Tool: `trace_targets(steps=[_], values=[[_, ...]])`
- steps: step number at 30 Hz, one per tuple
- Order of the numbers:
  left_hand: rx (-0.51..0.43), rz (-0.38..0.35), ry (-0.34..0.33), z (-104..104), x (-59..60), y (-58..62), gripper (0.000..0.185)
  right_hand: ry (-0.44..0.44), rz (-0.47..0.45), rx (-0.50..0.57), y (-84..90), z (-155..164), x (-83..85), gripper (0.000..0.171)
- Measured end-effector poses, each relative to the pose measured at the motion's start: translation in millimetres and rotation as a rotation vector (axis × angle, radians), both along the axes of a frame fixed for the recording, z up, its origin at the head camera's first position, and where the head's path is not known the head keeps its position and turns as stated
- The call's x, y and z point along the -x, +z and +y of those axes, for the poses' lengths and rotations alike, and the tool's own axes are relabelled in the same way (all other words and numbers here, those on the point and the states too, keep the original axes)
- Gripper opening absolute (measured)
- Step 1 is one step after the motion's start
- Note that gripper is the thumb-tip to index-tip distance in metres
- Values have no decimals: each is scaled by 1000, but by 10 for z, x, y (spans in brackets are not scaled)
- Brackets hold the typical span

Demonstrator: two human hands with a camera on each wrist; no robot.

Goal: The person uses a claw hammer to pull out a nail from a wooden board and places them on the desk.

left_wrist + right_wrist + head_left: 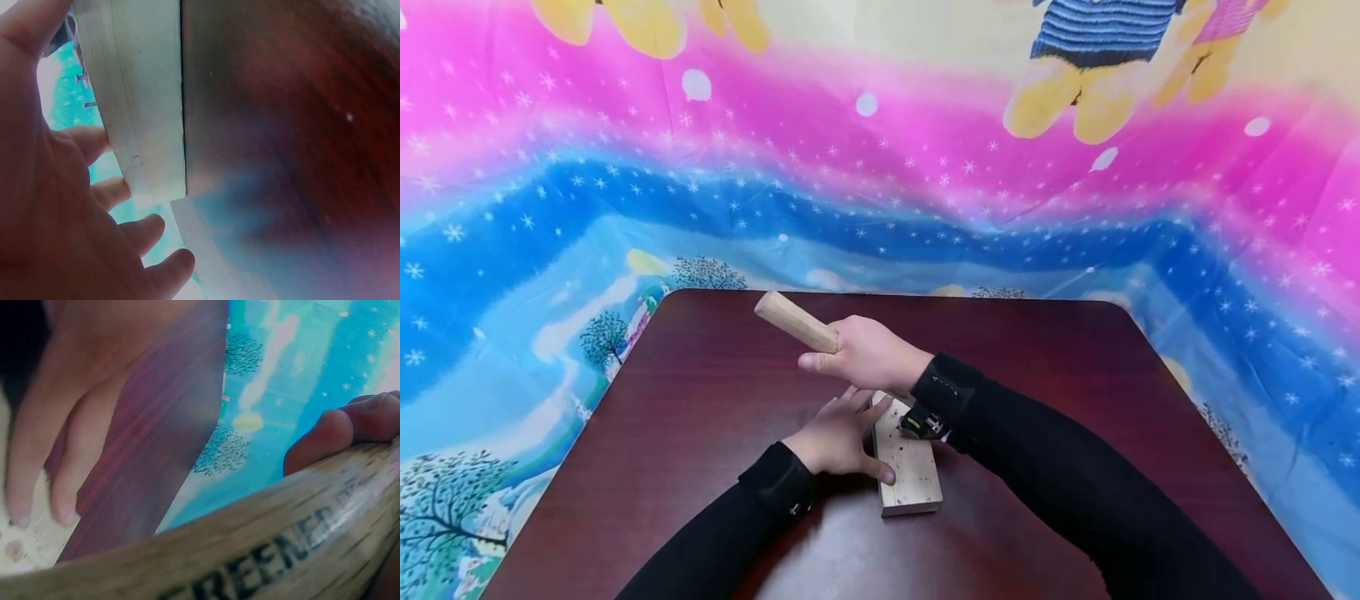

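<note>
Wooden block (909, 457) lies mid-worktop (700, 400), the left hand (838, 433) at its nine o'clock, fingers straight against it. Right hand (868, 354), at twelve o'clock, curls round a hammer handle (796, 323).

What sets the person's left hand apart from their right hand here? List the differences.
The left hand lies low with straight fingers resting on the pale wooden block; the right hand is raised above it, fingers curled round the light wooden hammer handle. The left hand steadies the block's left side on the dark red-brown table; the right hand reaches across it and touches no block. Both wear black sleeves.
</note>
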State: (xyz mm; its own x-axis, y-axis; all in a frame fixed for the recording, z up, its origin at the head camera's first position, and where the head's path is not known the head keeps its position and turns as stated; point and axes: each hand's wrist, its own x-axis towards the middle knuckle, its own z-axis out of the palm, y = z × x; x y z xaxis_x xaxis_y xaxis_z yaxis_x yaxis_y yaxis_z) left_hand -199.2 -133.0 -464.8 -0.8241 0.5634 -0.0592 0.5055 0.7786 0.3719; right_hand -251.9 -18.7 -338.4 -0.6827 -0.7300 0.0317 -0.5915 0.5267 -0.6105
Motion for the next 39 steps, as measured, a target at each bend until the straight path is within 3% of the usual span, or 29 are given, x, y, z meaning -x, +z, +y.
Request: trace_targets(steps=[5,13,16,22,28,39], values=[[-8,-27,29,14,-3,-4,113,19,-15,6,9,-128,-24,35],[-17,-61,50,41,-9,3,113,-28,-67,74,42,-155,-71,34],[8,-36,57,42,-5,8,115,-25,-88,98,50,-111,-66,34],[56,6,50,28,10,49,117,-110,-131,209,88,101,-71,38],[81,7,62,28,5,84,117,-62,-163,236,80,92,-68,37],[126,-54,110,89,21,146,119,-100,-120,281,98,275,-67,40]])
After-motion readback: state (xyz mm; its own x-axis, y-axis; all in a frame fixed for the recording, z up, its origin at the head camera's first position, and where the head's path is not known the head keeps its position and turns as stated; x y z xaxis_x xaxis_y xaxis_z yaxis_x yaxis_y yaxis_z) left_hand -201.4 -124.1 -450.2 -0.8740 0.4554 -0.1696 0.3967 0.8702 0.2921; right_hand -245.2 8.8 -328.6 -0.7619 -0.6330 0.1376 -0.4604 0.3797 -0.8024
